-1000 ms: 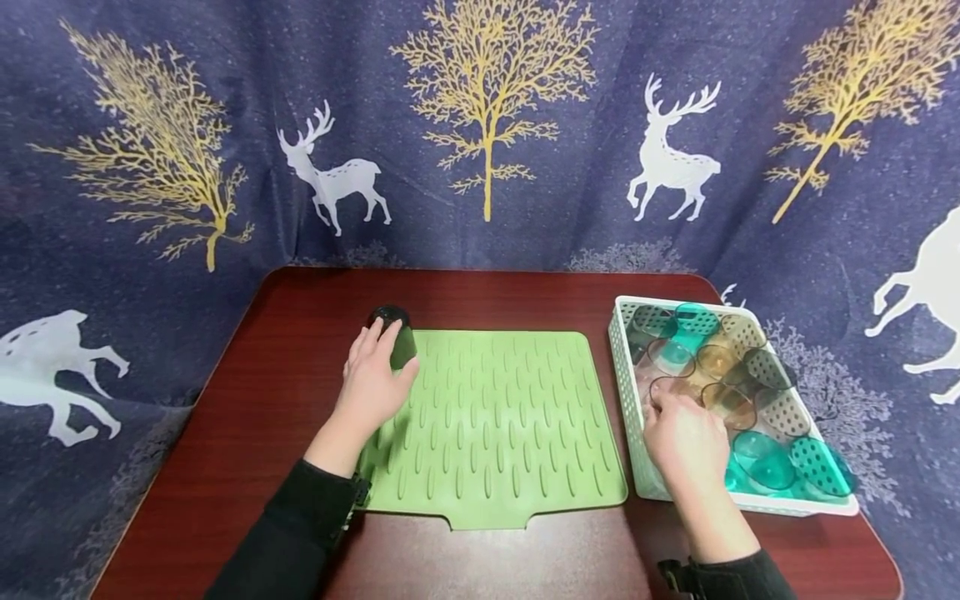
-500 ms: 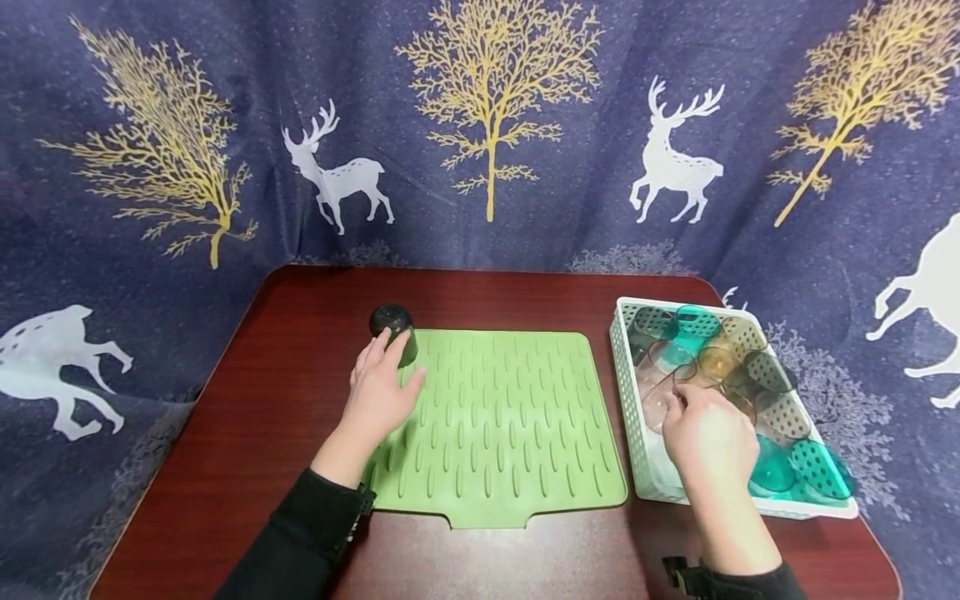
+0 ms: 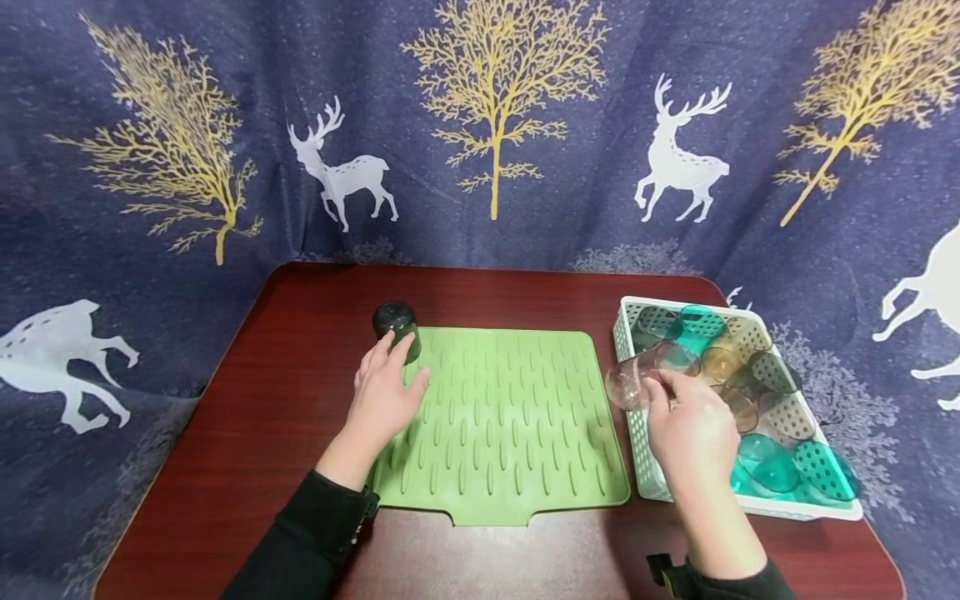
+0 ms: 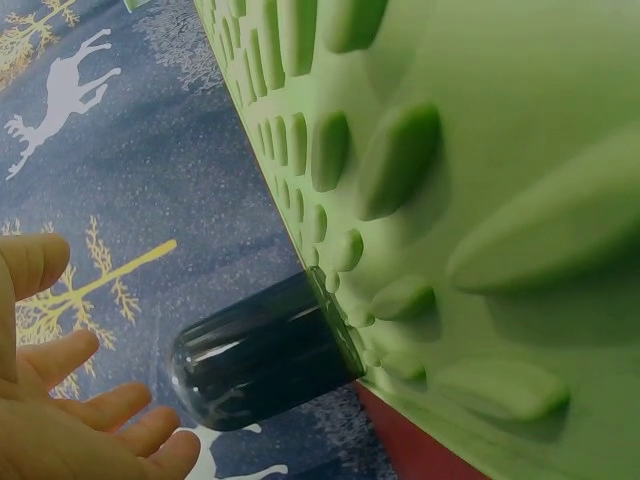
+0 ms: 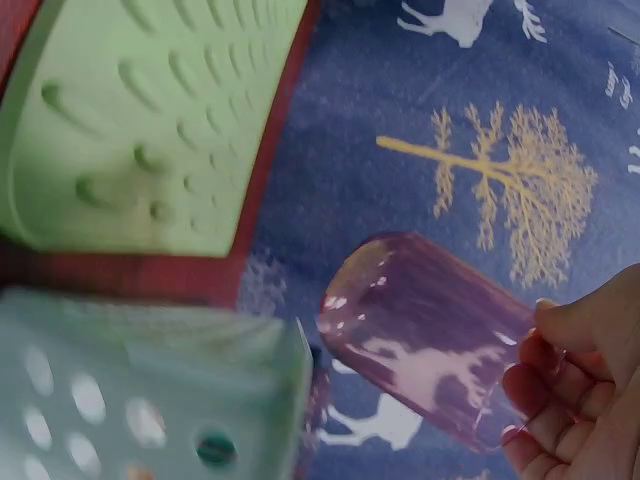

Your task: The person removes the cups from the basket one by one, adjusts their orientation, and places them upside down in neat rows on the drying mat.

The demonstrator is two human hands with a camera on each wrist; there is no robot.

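A dark, see-through cup stands upside down on the far left corner of the green ridged mat. My left hand is just in front of it, fingers spread; in the left wrist view the fingers are apart from the cup. At the white basket's left side, my right hand pinches a clear pinkish cup near its rim. That cup is tilted, its closed end pointing left toward the mat. The right wrist view has the thumb and fingers gripping the pink cup.
The white perforated basket on the right holds several see-through cups: teal ones, amber ones and grey ones. The dark red table ends at a patterned blue cloth behind.
My right hand has lifted the pink cup out of the basket and swung its closed end left, over the basket's edge. The left hand has drawn back slightly from the dark cup.
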